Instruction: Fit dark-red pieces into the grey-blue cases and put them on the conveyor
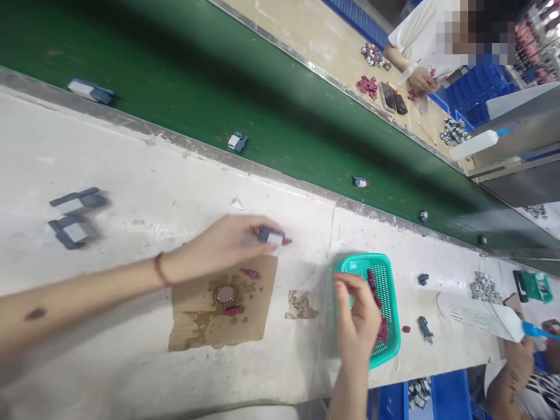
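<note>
In the head view my left hand [230, 242] is closed round a small blue-and-white plastic part [275, 236] with a dark red tip pointing right, held above the bench. My right hand [361, 315] is beside and partly over a teal basket [394, 326]. Its fingers are curled with thumb and index finger together; whatever may be between them is too small to make out. Dark red pieces [382, 329] lie in the basket, partly hidden by that hand. Below my left hand, a stained cardboard sheet [256, 318] carries a small round dish [225, 294] and red pieces [233, 310].
A green conveyor belt [175, 87] crosses beyond the bench, carrying several blue-and-white parts [237, 141]. Two blurred parts [72, 230] lie at left. At right are a white bottle [479, 315] with a blue nozzle and a co-worker's arm [510, 373]. Another person [420, 79] sits across the belt.
</note>
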Motion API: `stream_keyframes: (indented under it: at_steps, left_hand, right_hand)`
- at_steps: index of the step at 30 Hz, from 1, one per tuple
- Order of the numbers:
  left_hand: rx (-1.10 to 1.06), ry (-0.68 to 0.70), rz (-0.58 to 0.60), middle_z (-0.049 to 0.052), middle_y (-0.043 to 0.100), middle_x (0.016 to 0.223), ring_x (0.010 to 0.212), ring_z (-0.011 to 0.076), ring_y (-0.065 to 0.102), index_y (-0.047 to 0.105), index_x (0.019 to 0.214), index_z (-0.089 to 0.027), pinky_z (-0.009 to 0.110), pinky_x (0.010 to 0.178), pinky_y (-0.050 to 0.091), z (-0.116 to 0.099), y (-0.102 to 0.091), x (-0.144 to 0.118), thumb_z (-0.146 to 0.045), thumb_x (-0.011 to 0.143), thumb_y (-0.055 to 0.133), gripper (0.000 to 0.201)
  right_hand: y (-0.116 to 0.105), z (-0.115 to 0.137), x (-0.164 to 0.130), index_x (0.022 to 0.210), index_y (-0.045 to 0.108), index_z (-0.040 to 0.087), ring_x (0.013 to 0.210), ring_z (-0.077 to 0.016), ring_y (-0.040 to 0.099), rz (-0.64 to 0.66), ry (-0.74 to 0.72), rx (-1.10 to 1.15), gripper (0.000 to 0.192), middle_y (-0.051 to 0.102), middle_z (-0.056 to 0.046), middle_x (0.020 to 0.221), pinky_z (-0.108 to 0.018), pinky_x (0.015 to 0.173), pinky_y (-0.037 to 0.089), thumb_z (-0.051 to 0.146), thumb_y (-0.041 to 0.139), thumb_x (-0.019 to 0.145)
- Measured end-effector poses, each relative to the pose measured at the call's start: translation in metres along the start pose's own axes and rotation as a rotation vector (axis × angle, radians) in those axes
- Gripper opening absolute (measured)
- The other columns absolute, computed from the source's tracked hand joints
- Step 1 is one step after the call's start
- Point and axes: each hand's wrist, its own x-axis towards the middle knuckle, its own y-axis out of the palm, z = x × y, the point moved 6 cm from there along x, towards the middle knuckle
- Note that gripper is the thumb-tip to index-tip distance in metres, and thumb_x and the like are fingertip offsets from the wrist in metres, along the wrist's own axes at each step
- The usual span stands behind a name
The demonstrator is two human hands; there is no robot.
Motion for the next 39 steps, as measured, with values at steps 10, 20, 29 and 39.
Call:
stream_keyframes:
  at_steps: [10,20,29,39]
  left_hand:
    - [0.574,0.329,-0.321,0.018,0.065,0.122,0.119,0.0350,0.053,0.063,0.121,-0.010,0.048,0.103,0.037,-0.002,-0.042,0.133,-0.030,0.089,0.050,0.039]
    - [0.812,0.183,-0.319,0.022,0.053,0.126,0.122,0.0429,0.046,0.061,0.124,-0.010,0.055,0.099,0.039,0.033,-0.075,0.116,-0.029,0.091,0.045,0.042]
    - [-0.053,-0.036,-0.323,0.016,0.066,0.111,0.095,0.0266,0.064,0.062,0.119,-0.007,0.045,0.091,0.050,0.023,-0.075,0.082,-0.025,0.088,0.051,0.038]
    - [-0.743,-0.285,-0.111,0.011,0.071,0.113,0.103,0.0251,0.065,0.071,0.100,-0.017,0.033,0.088,0.052,0.037,-0.036,-0.031,-0.034,0.077,0.074,0.029]
  right_hand:
    - [-0.057,-0.097,-0.005,0.067,0.068,0.023,0.068,-0.0265,0.059,0.000,0.192,-0.542,0.016,0.060,-0.009,0.074,-0.038,0.064,0.044,0.032,0.056,0.074]
    - [-0.055,-0.081,-0.003,0.077,0.067,0.020,0.064,-0.0201,0.065,-0.054,0.398,0.173,0.027,0.072,-0.005,0.074,-0.032,0.061,0.053,0.045,0.074,0.071]
    - [0.004,-0.035,-0.002,0.074,0.074,0.019,0.070,-0.0210,0.070,-0.013,0.383,0.576,0.020,0.075,-0.007,0.077,-0.031,0.061,0.057,0.038,0.080,0.067]
    - [0.105,0.034,-0.016,0.084,0.071,0.020,0.067,-0.0169,0.068,0.470,-0.091,0.298,0.012,0.074,-0.004,0.077,-0.026,0.061,0.055,0.025,0.060,0.088]
